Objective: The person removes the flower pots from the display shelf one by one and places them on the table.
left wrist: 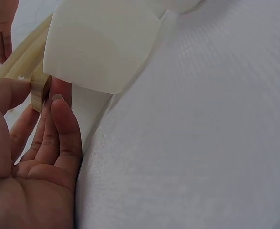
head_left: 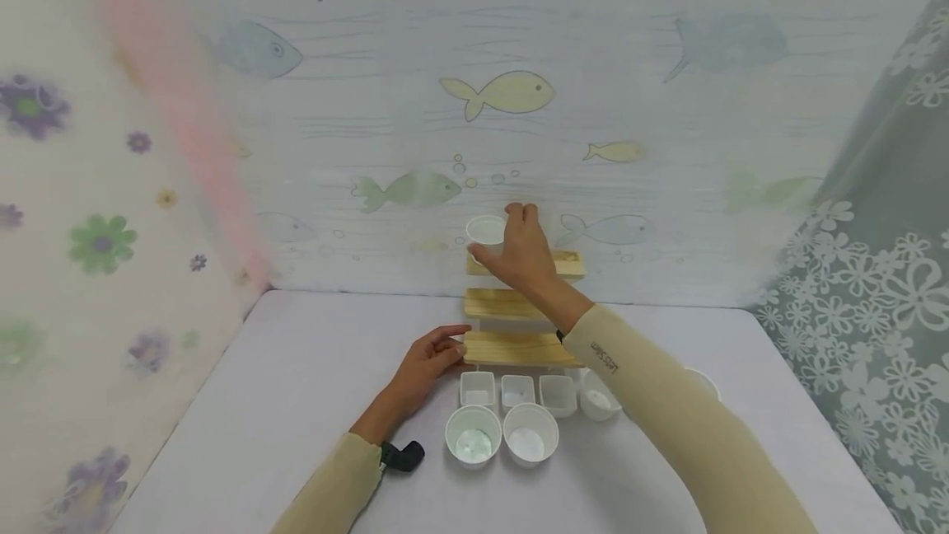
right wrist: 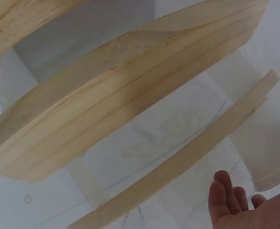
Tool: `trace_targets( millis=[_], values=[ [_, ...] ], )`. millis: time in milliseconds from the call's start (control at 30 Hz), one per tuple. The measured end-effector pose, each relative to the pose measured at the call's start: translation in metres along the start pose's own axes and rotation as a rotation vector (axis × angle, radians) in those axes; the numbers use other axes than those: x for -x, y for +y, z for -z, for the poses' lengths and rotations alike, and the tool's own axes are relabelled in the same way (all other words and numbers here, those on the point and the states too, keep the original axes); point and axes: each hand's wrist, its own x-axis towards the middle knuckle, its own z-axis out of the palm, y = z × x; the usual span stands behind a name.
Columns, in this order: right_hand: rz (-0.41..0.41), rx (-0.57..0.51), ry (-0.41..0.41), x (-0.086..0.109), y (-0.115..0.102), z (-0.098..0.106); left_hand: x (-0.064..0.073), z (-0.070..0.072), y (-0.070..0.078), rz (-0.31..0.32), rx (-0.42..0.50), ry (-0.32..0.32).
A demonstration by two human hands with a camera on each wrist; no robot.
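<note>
A three-tiered stand with wooden shelf boards rises at the back of the table. My left hand pinches the left end of the lowest board; in the left wrist view, thumb and fingers lie on either side of the board end. At the top board, my right hand holds a round white cup over its left end, thumb in front and fingers at its right side. The right wrist view shows this cup by the narrow board, with the fingers near its rim.
Before the stand, small square white containers line up with a round cup. Two larger round cups stand nearer. Another round white rim shows behind the right sleeve. A fish-patterned cloth hangs behind the table.
</note>
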Motion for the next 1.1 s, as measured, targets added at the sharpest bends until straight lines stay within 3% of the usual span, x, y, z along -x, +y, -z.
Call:
trace_targets(
  millis=[567, 1100],
  values=[
    [0.055, 0.031, -0.010, 0.002, -0.003, -0.002, -0.003, -0.001, 0.000, -0.006, -0.024, 0.013],
    [0.094, -0.055, 0.003, 0.018, -0.004, 0.007, -0.002, 0.002, -0.004, -0.003, -0.016, 0.007]
  ],
)
